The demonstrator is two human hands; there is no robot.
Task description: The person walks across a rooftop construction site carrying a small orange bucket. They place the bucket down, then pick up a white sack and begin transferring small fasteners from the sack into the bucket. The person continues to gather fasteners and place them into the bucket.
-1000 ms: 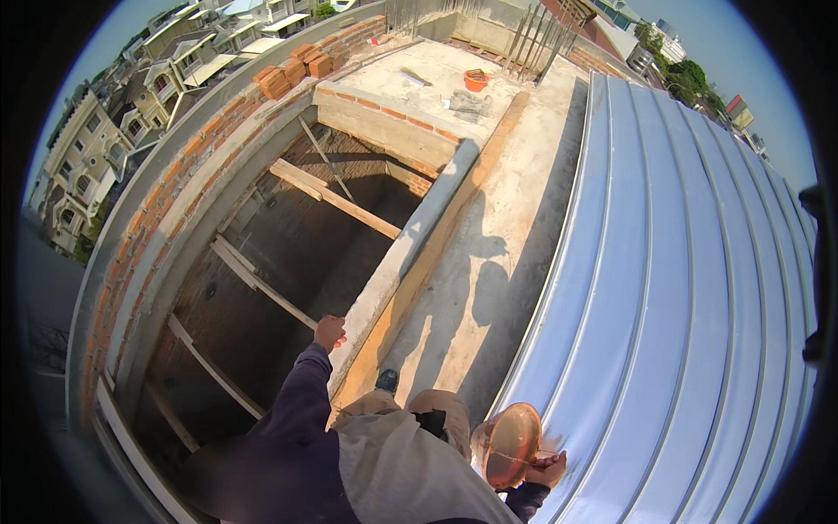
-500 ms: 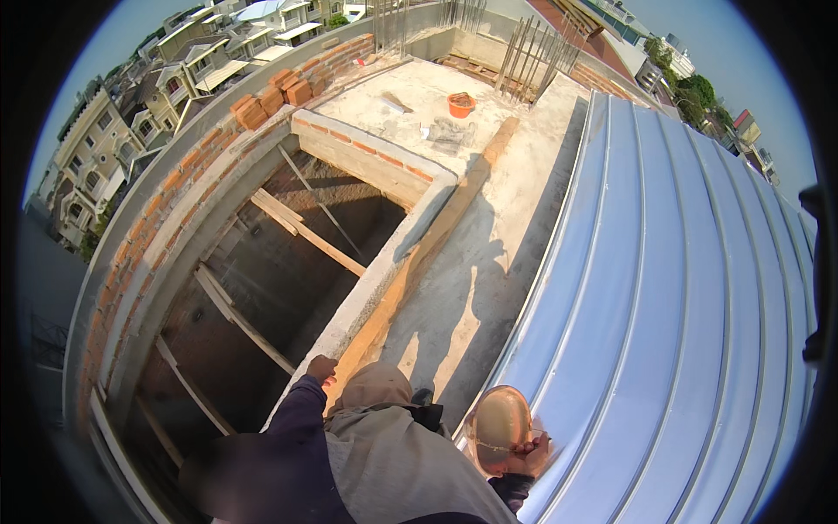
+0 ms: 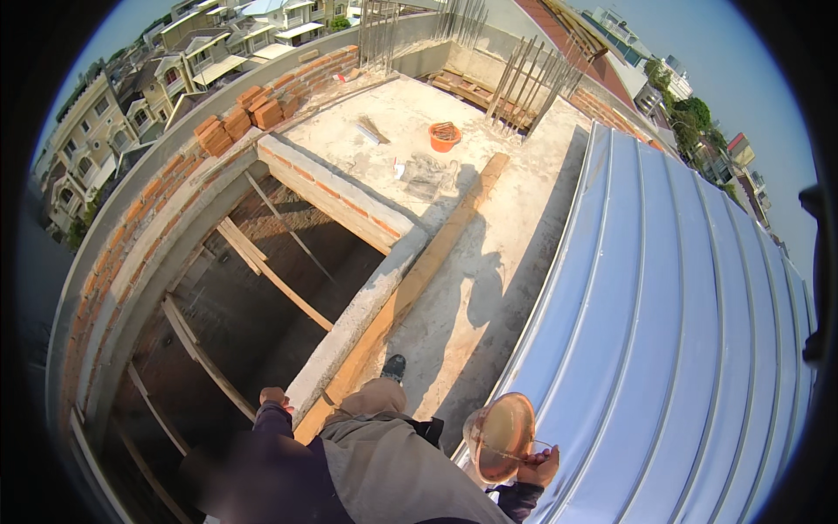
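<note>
Right hand [image 3: 539,469] holds round bucket [image 3: 506,426] by thin handle [image 3: 503,454]. Left hand [image 3: 275,398], grip unclear, near rough concrete ledge [image 3: 353,323] edging open pit [image 3: 262,336]

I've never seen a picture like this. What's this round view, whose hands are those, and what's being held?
No machine here: just a person with bare hands. A wide-lens camera on the head looks down, so straight edges bend. The right hand holds a bucket by its thin handle, beside a ribbed metal roof. The left hand, loosely closed, is near a low wall. On the concrete floor lie a long plank and, farther off, a small orange tub.
</note>
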